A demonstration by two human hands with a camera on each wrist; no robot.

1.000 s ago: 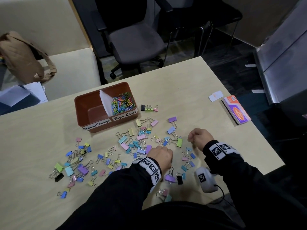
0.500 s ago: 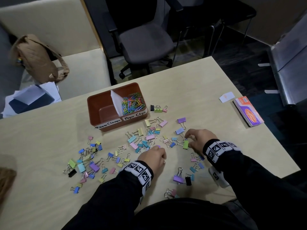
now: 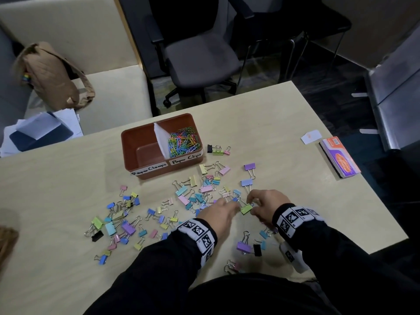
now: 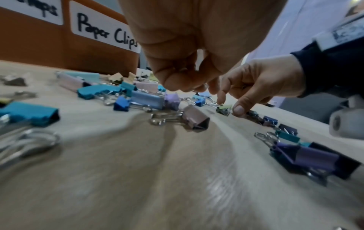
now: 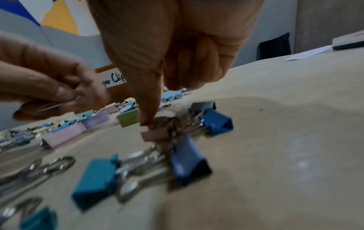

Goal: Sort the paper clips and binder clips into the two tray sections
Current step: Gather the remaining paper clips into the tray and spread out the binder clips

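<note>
A brown two-section tray holds coloured paper clips in its right section, labelled "Paper Clips". The left section looks bare. Many pastel binder clips lie scattered on the table in front of it. My left hand hovers low over them and pinches a thin wire handle; that clip's body is hidden. My right hand is just to its right, with thumb and forefinger closed on a green binder clip that lies on the table; its other fingers are curled.
An orange and purple box and a white card lie at the table's right edge. More binder clips spread to the left and near the front edge. Chairs, a bag and papers sit beyond the table.
Both hands have moved forward and toward each other over the middle cluster. The right hand has reached the green binder clip, and the left hand's fingers now extend beside it.
</note>
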